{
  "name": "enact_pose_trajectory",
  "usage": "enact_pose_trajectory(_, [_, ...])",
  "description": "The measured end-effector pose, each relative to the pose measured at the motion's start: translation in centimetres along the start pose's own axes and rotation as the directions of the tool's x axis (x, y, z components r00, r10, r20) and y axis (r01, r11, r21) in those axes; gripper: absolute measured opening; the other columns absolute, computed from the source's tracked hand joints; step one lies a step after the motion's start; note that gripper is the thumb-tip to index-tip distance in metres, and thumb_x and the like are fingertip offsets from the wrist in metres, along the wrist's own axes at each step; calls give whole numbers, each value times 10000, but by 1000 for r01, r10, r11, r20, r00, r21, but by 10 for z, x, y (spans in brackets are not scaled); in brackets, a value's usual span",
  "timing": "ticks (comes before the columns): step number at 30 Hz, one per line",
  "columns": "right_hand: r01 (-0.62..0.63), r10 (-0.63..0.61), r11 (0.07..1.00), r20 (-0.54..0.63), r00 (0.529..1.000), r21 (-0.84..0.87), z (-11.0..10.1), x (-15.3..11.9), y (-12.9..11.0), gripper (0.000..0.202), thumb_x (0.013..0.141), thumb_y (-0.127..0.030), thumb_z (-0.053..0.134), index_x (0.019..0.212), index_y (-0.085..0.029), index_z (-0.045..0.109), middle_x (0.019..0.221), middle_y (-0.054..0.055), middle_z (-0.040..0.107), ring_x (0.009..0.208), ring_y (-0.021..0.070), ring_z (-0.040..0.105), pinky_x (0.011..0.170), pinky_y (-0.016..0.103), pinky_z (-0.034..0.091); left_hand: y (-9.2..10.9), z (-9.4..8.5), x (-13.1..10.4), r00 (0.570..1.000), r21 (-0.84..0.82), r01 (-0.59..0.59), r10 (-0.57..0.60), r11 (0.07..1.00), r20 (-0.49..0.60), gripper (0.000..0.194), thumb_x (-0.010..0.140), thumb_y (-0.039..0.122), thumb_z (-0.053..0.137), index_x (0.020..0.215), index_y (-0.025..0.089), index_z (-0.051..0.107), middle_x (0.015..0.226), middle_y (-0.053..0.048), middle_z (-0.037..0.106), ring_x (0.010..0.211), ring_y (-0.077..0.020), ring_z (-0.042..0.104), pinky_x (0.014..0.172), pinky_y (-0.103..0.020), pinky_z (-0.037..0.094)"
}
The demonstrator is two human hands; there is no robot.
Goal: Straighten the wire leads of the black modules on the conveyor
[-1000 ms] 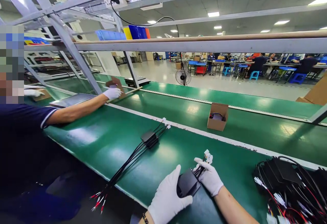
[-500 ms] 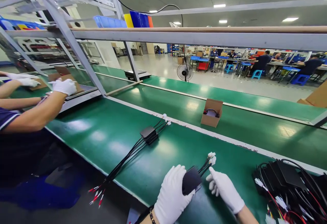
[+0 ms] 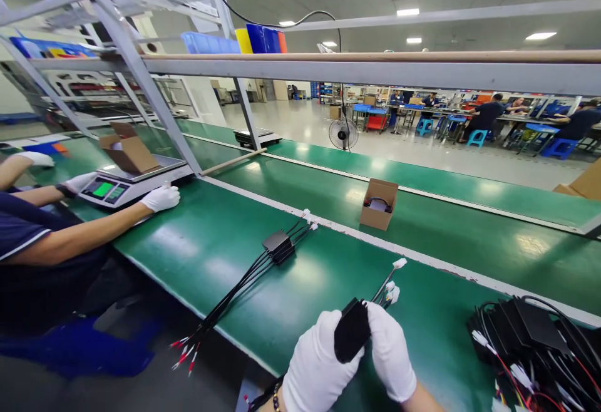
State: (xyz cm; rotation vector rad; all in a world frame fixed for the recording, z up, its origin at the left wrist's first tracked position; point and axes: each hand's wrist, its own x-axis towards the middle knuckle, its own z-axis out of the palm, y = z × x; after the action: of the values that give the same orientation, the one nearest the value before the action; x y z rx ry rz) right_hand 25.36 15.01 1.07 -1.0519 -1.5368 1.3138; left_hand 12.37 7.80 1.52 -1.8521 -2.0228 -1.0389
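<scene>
My left hand (image 3: 322, 362), in a white glove, is wrapped round a black box-shaped module (image 3: 351, 330) with cables. My right hand (image 3: 389, 350), also gloved, is closed at the module's upper right side, where thin wires come out; what its fingertips pinch is too small to name. White connectors (image 3: 392, 293) on these wires stick out beyond the right hand. A second black module (image 3: 278, 247) lies on the green work surface (image 3: 188, 243), its cables running to red and white ends past the near edge.
A pile of black modules and cables (image 3: 539, 343) lies at the right. An open cardboard box (image 3: 378, 206) stands on the green belt behind. At the left, a co-worker's gloved hands are at a scale (image 3: 117, 188) carrying a cardboard box (image 3: 134, 152).
My right hand has moved in from the right and closed at the module. One connector now sticks out apart from the others. The open box has shifted left; the co-worker's hands have moved to the scale.
</scene>
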Motion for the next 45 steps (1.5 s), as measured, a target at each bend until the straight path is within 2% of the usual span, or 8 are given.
enact_pose_trajectory(6, [-39, 27, 991, 95, 995, 129, -7, 13, -7, 545, 935, -619, 393, 1092, -193, 694, 1118, 107, 695, 1014, 243, 651, 953, 380, 516, -4, -16, 14, 907, -294, 379, -288, 878, 307, 511, 736, 434, 691, 1166, 201, 541, 1020, -121, 701, 876, -288, 697, 771, -397, 559])
enact_pose_trajectory(9, [-22, 11, 993, 90, 996, 119, -4, 20, -23, 568, 922, -641, 401, 1187, -207, 655, 904, 68, 702, 815, 204, 658, 783, 324, 551, -14, -24, 24, 721, -599, 668, -182, 442, 669, 547, 783, 570, 607, 1153, 172, 547, 951, -91, 699, 568, -142, 619, 494, -249, 478])
enact_pose_trajectory(12, [-91, 87, 996, 139, 987, 24, 2, 31, -37, 475, 856, -642, 530, 936, -210, 709, 544, -34, 504, 475, 135, 463, 463, 246, 412, -24, -25, 30, 419, -409, 908, 144, -97, 897, 783, 865, 747, 178, 1043, 103, 586, 653, -52, 648, 249, -51, 279, 282, -218, 143])
enact_pose_trajectory(14, [-117, 119, 993, 149, 982, -25, 8, 39, -43, 441, 820, -632, 585, 756, -206, 681, 506, -51, 431, 451, 114, 392, 428, 231, 333, -29, -23, 32, 334, -263, 923, 245, -282, 910, 928, 858, 724, -53, 1052, 79, 587, 578, -60, 631, 206, -62, 225, 273, -236, 87])
enact_pose_trajectory(26, [-30, 6, 993, 202, 979, 116, 38, 27, -28, 734, 685, -427, 789, 1334, -234, 507, 1232, 95, 621, 1126, 293, 589, 998, 444, 473, -44, -17, 22, 527, -453, 829, 186, -327, 829, 790, 841, 791, 200, 885, 114, 605, 421, 43, 462, 240, -60, 194, 308, -225, 111])
enact_pose_trajectory(31, [-32, -46, 968, 301, 952, 247, 38, 24, -23, 829, 794, -460, 698, 1480, -238, 287, 1476, 125, 421, 1366, 274, 388, 1163, 481, 274, -37, -30, 18, 789, -701, 614, -305, 363, 533, 580, 865, 544, 566, 1296, 164, 486, 980, -94, 669, 783, -171, 639, 715, -291, 523])
enact_pose_trajectory(34, [-81, -60, 944, 407, 911, 319, 37, 17, -29, 906, 792, -469, 719, 1510, -273, 204, 1540, 101, 330, 1415, 262, 306, 1178, 465, 243, -28, -42, 25, 883, -548, 470, -363, 692, 299, 630, 832, 421, 626, 1367, 161, 419, 1280, -159, 538, 1199, -274, 526, 1038, -437, 423])
enact_pose_trajectory(45, [-78, 10, 959, 245, 969, 272, 51, 6, -33, 682, 734, -464, 740, 1311, -216, 475, 1368, 146, 553, 1271, 298, 518, 1093, 476, 419, -21, -33, 19, 903, -348, 418, -342, 839, 259, 480, 824, 320, 589, 1250, 148, 449, 1172, -157, 620, 1056, -271, 643, 926, -410, 533])
